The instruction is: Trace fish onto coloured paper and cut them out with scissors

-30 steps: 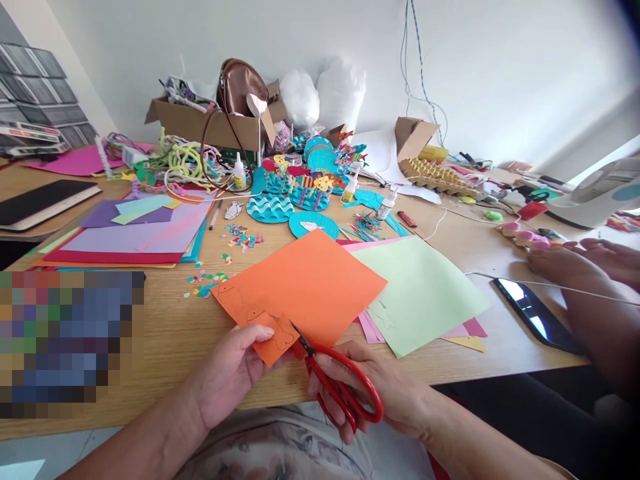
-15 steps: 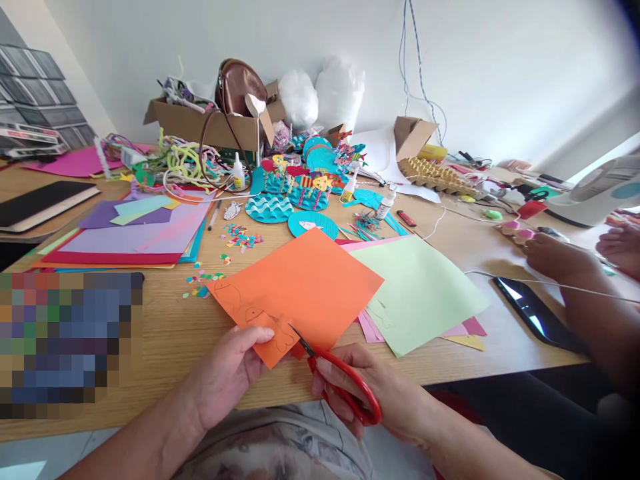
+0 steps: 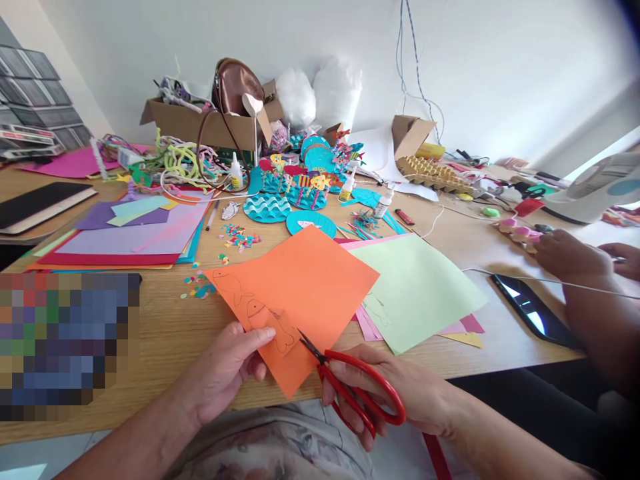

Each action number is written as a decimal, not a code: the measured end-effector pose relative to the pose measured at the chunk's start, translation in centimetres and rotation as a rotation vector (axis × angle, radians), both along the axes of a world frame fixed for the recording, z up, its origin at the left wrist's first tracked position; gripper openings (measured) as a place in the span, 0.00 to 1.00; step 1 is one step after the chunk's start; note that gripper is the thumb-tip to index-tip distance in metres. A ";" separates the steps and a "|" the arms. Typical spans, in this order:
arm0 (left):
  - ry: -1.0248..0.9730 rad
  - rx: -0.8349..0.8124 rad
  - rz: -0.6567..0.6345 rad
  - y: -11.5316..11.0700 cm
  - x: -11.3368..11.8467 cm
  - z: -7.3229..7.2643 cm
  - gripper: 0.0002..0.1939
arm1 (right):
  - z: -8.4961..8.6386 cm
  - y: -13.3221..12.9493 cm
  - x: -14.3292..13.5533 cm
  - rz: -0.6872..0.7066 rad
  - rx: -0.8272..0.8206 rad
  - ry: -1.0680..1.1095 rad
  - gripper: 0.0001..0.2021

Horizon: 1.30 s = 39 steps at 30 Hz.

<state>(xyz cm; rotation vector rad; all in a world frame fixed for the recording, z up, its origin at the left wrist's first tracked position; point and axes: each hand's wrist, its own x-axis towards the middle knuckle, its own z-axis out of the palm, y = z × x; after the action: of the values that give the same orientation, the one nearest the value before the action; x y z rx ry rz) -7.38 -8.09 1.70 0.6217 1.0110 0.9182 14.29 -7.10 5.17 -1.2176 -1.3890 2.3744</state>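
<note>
An orange sheet of paper (image 3: 320, 280) with fish outlines drawn in pencil along its left side is pinched in my left hand (image 3: 235, 367). The thumb lies on top, by the tail end of the lower fish; the other fingers are behind the sheet. My right hand (image 3: 385, 387) grips red-handled scissors (image 3: 357, 383), with fingers through the loops. Their dark blades point up and left over the paper, close to the lower fish's tail, and the handles are spread. A pale green sheet (image 3: 420, 287) with a faint drawing lies to the right, partly under the orange one.
Stacked coloured papers (image 3: 130, 233) lie at the left, paper scraps (image 3: 240, 237) in the middle. Glue bottles (image 3: 384, 201) stand near turquoise fish crafts (image 3: 267, 208). A phone (image 3: 533, 310) and a co-worker's hands (image 3: 573, 257) holding a pink-painted piece are at the right.
The scissors have drawn back slightly to the right and their handles have spread apart. The orange sheet's lower corner has dropped into fuller view. The co-worker's hands have shifted.
</note>
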 end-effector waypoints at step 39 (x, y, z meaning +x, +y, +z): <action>-0.234 -0.020 0.005 0.0 1.0 0.1 0.11 | -0.9 1.5 -1.5 0.025 0.070 -0.007 0.24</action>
<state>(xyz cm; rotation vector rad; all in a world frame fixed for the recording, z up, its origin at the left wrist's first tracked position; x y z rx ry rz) -6.37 -8.07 1.79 0.4828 0.8113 0.9596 12.78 -5.57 4.24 -1.1987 -1.4847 2.3191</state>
